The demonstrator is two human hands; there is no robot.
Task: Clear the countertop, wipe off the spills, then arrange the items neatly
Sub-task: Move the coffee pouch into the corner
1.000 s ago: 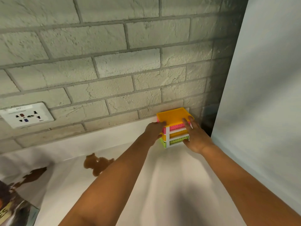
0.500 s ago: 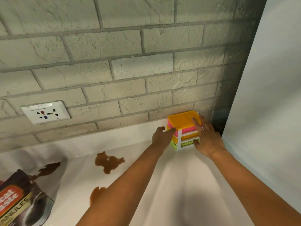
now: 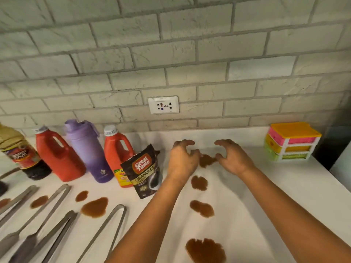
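Bench was white, blotched with brown spills. Wall pale grey brick pattern; socket white. Drawer unit at back right corner: orange lid, pink, orange, green drawers, white frame. Two red jugs, white caps. Lilac bottle. Black coffee pouch, red-and-gold label. Tongs grey steel.

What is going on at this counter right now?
A person's hands, left and right, hover empty with fingers loosely curled over the white countertop. The drawer organizer sits in the back right corner. Brown spills are unwiped; bottles, a coffee pouch and tongs remain at left.
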